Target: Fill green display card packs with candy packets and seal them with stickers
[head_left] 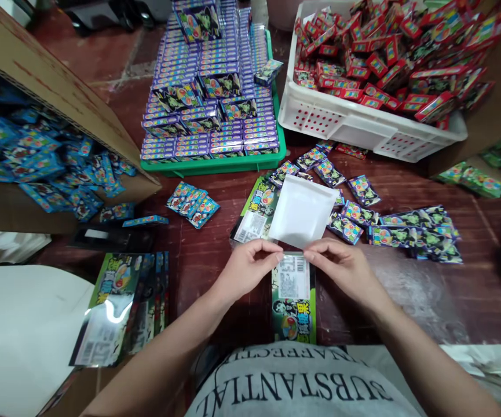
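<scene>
My left hand point(250, 266) and my right hand point(348, 269) face each other at the middle of the table, thumbs and fingertips pinched together. Between them they grip the far end of a green and black candy package point(294, 313), which lies lengthwise toward my body with a white label and barcode near my fingers. Just beyond my fingertips rests a shallow white tray point(303, 209). It partly covers another green candy package point(254, 214) and some loose purple candy packets point(329, 172).
A green crate point(215, 168) holds rows of purple boxes; a white basket point(354, 130) is heaped with red packets. Blue packets point(37, 156) fill a cardboard box at left. More green packages point(117, 284) stand left. Blue packets point(192, 202) and purple packets point(421, 234) lie on the table.
</scene>
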Motion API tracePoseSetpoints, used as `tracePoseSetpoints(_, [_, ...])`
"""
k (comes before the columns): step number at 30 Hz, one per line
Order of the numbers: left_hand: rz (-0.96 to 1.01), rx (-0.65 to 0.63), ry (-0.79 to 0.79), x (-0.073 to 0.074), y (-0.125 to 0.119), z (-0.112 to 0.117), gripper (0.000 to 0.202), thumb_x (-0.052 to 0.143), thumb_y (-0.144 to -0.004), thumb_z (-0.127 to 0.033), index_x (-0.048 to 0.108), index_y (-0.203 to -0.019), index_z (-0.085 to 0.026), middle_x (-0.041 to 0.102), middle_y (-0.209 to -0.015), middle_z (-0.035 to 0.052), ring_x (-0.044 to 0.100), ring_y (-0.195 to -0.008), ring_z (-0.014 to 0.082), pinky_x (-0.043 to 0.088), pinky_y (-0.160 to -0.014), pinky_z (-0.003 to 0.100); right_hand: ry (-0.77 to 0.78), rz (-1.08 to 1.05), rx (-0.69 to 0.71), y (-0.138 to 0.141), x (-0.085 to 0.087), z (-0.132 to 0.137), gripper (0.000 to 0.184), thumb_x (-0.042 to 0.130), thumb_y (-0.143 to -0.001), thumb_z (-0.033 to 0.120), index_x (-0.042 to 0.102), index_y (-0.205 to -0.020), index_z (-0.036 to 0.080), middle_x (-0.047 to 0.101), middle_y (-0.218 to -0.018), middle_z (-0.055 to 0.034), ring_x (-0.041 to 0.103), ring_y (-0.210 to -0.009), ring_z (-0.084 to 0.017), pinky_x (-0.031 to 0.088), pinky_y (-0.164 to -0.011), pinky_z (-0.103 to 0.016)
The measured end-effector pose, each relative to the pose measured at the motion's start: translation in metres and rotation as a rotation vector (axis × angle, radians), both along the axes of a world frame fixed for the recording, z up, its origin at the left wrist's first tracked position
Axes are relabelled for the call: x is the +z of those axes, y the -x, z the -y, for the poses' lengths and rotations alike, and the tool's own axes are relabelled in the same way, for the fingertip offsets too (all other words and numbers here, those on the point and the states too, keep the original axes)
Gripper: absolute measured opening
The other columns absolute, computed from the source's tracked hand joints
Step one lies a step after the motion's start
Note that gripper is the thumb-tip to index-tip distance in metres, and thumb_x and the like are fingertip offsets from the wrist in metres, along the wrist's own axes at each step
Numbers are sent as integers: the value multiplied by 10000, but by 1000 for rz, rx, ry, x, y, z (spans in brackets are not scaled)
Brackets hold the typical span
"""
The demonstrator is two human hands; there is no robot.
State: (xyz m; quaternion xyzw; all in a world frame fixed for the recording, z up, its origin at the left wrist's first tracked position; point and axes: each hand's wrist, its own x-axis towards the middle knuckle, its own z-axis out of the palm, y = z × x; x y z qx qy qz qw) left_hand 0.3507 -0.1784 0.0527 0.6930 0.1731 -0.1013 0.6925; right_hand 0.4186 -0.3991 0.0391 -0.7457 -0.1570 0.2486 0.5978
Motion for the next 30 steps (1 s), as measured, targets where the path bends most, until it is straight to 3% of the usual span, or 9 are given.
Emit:
tracePoseSetpoints(5, [-72, -32, 0, 4, -15, -4, 131, 750, -785, -281, 711, -807, -158, 723, -802, 14, 627, -738, 134, 487, -754, 269, 41, -213, -75, -11, 9, -9, 259, 777, -814, 460, 708, -831, 211, 713, -811, -12, 630, -730, -155, 515, -723, -317])
tracePoseSetpoints(9, [-54, -143, 22, 2, -17, -12, 195, 743, -819, -339, 745, -848, -147, 755, -876, 59, 663, -808, 169, 505, -806, 302, 12, -241, 28, -17, 7, -3, 243, 759, -834, 461, 734, -830, 220, 736, -836, -18, 654, -771, -161, 523, -768, -321])
tracePoseSetpoints(13, [14, -214, 53, -4, -11, -17, 221, 793, -796, -338, 745, -918, -160, 754, -977, 62, 680, -897, 182, 522, -851, 306, 14, -135, 202, -22, 9, 10, 251, 676, -913, 464, 760, -844, 238, 752, -1045, -49, 692, -932, -194, 535, -856, -353])
tracePoseSetpoints(17, [83, -240, -30, -10, -12, -18, 155, 766, -831, -311, 719, -870, -169, 750, -953, 55, 689, -898, 184, 529, -858, 315, 133, 252, 297, -52, 13, 12, 297, 565, -988, 438, 777, -886, 257, 718, -1207, -70, 651, -1149, -243, 509, -968, -413])
tracePoseSetpoints(20, [166, -294, -258, -5, -20, -19, 91, 702, -882, -269, 712, -838, -191, 742, -1007, 62, 692, -957, 205, 525, -913, 358, 437, 706, 65, -91, 7, 6, 328, 668, -918, 410, 712, -1180, 218, 607, -1397, -137, 528, -1301, -340, 406, -1087, -534])
tracePoseSetpoints(22, [267, -274, -463, 3, -27, -16, 79, 657, -914, -252, 721, -900, -209, 704, -1181, 81, 663, -1100, 231, 496, -1008, 401, 658, 846, -33, -111, 1, -2, 477, 697, -883, 343, 620, -1319, 167, 628, -1345, -180, 517, -1274, -398, 401, -1054, -597])
tracePoseSetpoints(24, [385, -218, -593, 13, -35, -8, 149, 617, -947, -269, 706, -1061, -229, 635, -1336, 90, 601, -1242, 244, 454, -1094, 427, 751, 889, -45, -117, -1, -15, 367, 627, -907, 253, 637, -1263, 161, 709, -1162, -158, 583, -1156, -389, 437, -986, -589])
tracePoseSetpoints(27, [499, -164, -605, 23, -47, 10, 440, 615, -960, -371, 543, -1370, -232, 545, -1462, 119, 502, -1375, 265, 405, -1165, 464, 553, 890, -83, -97, 8, -36, 225, 534, -952, 222, 661, -1136, 198, 727, -1031, -101, 653, -999, -308, 491, -925, -511])
tracePoseSetpoints(30, [545, -92, -481, 26, -57, 22, 889, 729, -850, -534, 298, -1552, -199, 367, -1595, 184, 382, -1466, 337, 346, -1206, 517, 187, 767, 30, -67, 29, -46, 471, 581, -952, 307, 502, -1410, 228, 656, -1304, -112, 642, -1150, -287, 531, -956, -466])
